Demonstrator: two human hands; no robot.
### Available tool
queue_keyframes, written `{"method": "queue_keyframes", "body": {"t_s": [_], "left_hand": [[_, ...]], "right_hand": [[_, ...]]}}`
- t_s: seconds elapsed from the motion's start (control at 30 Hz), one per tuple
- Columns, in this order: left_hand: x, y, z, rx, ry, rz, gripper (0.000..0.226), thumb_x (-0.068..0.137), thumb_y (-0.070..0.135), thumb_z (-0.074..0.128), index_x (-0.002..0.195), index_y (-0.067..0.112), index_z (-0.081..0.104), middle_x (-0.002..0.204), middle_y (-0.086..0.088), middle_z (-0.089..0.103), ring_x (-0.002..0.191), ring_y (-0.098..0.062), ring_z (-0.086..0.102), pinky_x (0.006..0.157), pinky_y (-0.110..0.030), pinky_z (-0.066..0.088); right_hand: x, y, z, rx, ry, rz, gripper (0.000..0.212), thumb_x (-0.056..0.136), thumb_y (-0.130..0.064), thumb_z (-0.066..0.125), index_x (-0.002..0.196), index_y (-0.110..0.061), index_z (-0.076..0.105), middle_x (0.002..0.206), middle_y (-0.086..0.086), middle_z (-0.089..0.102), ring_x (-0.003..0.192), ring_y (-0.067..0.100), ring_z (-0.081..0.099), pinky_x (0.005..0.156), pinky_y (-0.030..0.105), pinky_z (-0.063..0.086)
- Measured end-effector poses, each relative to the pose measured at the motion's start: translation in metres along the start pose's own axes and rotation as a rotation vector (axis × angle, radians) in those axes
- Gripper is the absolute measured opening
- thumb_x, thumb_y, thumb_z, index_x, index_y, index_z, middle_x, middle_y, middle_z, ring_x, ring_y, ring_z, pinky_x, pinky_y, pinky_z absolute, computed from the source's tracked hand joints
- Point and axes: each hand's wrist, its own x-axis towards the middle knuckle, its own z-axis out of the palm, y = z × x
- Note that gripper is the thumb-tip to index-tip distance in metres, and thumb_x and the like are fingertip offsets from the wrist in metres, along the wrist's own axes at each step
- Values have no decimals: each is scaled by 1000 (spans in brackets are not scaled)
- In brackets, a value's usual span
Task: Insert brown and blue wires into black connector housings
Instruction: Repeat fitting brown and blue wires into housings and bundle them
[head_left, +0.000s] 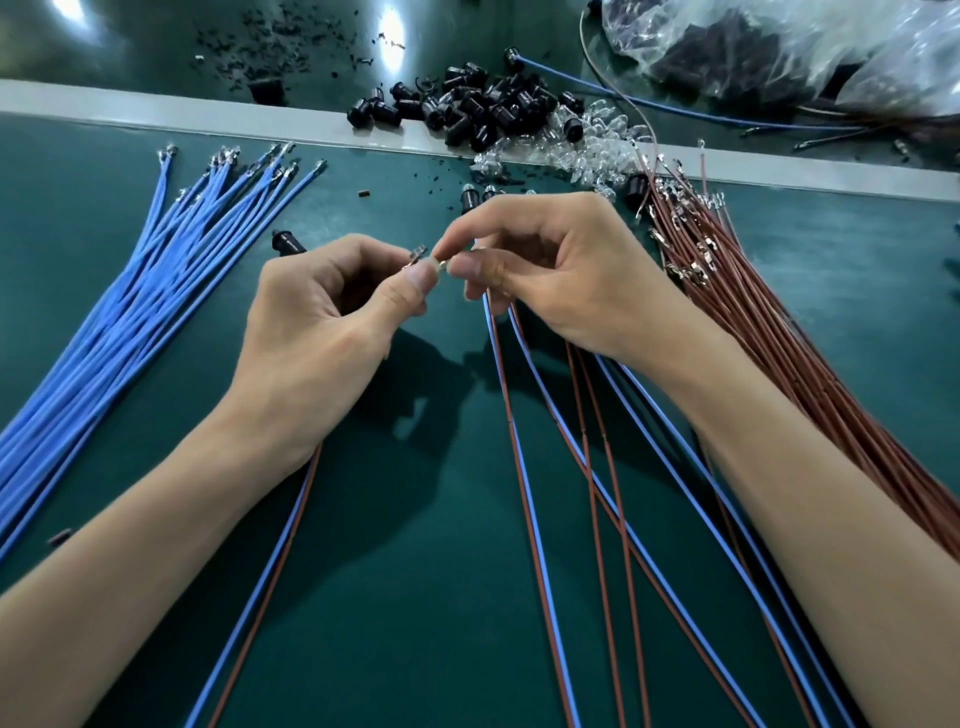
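Early going, I'd say: no wire in front of me is seated in a housing yet, unless the far one (514, 58) trailing a blue lead counts as done; the left hand (322, 322) pinches the metal terminals (417, 258) of a blue and brown pair (257, 597) between thumb and forefinger, its other fingers curled in, and that pair runs back under the wrist toward the near edge of the counter (405, 649); the right hand (566, 275) meets it, thumb and forefinger nipping a small pale piece (441, 266) (too tiny for me to name), while its lower fingers curl round the gathered wires (519, 467); those hang near, four blue and about four brown as I count them; neither hand has a black housing in it; a single housing (287, 242) lies just beyond the left hand, and the heap of black housings (478, 111) sits far centre, some two dozen, too jumbled to count exactly; beside it to the right lie clear bulbs (587, 150), uncountable; the blue bundle (119, 312) on the left holds twenty-odd loose wires, the brown bundle (769, 338) on the right more; one plastic bag (805, 47) lies far right; nearly all the work is left.
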Motion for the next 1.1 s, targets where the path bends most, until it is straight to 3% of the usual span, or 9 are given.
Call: {"method": "queue_keyframes", "body": {"t_s": [0.13, 0.37, 0.5, 0.73, 0.9, 1.1], "left_hand": [[0, -1, 0, -5, -1, 12, 9, 81, 31, 67, 75, 25, 66, 61, 12, 62, 51, -3, 43, 51, -16, 36], [0, -2, 0, 10, 26, 46, 8, 83, 28, 69, 76, 27, 65, 62, 15, 63, 50, 2, 47, 53, -11, 38], [0, -2, 1, 80, 44, 113, 15, 86, 21, 69, 76, 28, 62, 61, 20, 62, 51, 3, 50, 55, -10, 39], [-4, -1, 3, 246, 95, 224, 15, 85, 27, 67, 76, 34, 58, 68, 18, 63, 59, 2, 52, 55, -13, 41], [-2, -1, 2, 146, 51, 146, 12, 86, 26, 67, 76, 30, 62, 64, 19, 63, 52, 3, 50, 55, -10, 39], [0, -1, -1, 85, 5, 109, 10, 87, 23, 68, 78, 26, 65, 64, 18, 65, 51, 4, 51, 55, -8, 38]], "right_hand": [[0, -1, 1, -9, 6, 9, 5, 88, -15, 66, 91, -15, 69, 67, 7, 65, 52, 23, 59, 57, 23, 50], [-1, -3, 4, 77, 24, 41, 6, 89, -9, 64, 93, -6, 66, 66, 3, 64, 52, 1, 58, 55, 13, 45], [0, -3, 4, 144, 16, 82, 3, 89, -8, 63, 89, -6, 66, 68, -1, 66, 62, 10, 63, 58, 20, 51], [1, -3, 2, 165, -33, 158, 5, 91, -7, 61, 88, -6, 66, 65, -5, 66, 61, 11, 61, 61, 19, 51], [0, -7, 4, 122, -32, 119, 5, 92, -6, 59, 88, -6, 62, 67, -3, 64, 63, 12, 61, 62, 21, 54], [0, -7, 3, 125, -31, 80, 3, 90, -4, 61, 91, -1, 63, 71, 1, 64, 62, 2, 61, 61, 17, 50]]}}
